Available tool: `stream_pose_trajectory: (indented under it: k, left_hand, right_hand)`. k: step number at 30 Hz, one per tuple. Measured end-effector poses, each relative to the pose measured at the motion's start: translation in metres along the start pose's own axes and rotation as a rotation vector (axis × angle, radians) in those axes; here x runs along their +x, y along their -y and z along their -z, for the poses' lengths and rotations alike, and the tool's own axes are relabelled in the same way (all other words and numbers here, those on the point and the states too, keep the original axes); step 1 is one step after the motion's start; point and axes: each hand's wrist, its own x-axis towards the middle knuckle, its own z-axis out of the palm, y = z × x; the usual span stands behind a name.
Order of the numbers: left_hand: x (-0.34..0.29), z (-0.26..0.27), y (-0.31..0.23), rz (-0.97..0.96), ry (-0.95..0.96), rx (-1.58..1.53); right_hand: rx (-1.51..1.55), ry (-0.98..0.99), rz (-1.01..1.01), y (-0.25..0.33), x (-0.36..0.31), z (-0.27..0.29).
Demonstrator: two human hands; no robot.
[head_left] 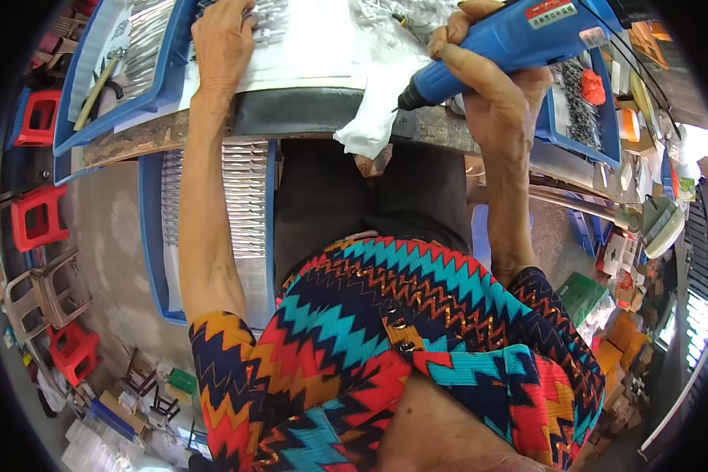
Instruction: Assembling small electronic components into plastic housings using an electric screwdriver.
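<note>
My right hand (492, 86) is wrapped around a blue power tool (503, 43) with a black tapered nose, which points down to the left over the bench's front edge. Just beside that nose, a crumpled white cloth or paper (370, 122) hangs over the edge. At the upper left my left hand (222, 43) reaches over the bench, fingers bent in among slim metal pieces (271, 23). The picture's top edge cuts off part of these fingers, and what they hold is hidden. White paper (318, 47) covers the bench between my hands.
A blue tray (67, 118) of metal rods and a yellow-handled tool stands left. Another blue tray (153, 259) with rows of metal parts sits below the bench. A blue bin (558, 118) of small dark parts is at right. Red stools (39, 216) stand far left.
</note>
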Motion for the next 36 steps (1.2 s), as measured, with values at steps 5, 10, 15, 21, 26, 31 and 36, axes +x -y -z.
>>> stream_pose_trajectory:
  k: [5, 10, 15, 21, 26, 31, 36]
  left_hand:
    - [-0.007, -0.002, -0.013, 0.078, 0.017, 0.084]
    - [-0.012, 0.001, -0.01, 0.01, -0.067, 0.083]
    - [0.003, 0.022, -0.048, -0.1, -0.176, 0.009]
    - [-0.009, 0.03, -0.112, -0.007, -0.09, -0.251]
    - [-0.051, 0.047, -0.172, 0.659, 0.257, -0.736]
    - [-0.068, 0.045, -0.199, 1.208, 0.312, -1.288]
    - [-0.073, 0.03, -0.207, 1.195, 0.313, -1.308]
  right_hand:
    - [-0.092, -0.041, 0.044, -0.013, -0.011, -0.001]
    - [-0.109, -0.033, 0.067, -0.02, -0.018, -0.001]
    - [-0.192, -0.055, 0.03, -0.015, -0.022, -0.007]
    - [-0.102, -0.002, 0.104, -0.027, -0.018, 0.001]
    - [-0.178, -0.032, 0.096, -0.023, -0.02, -0.001]
    - [-0.174, -0.046, 0.1, -0.022, -0.02, -0.001]
    - [-0.174, -0.081, 0.09, -0.024, -0.022, -0.002]
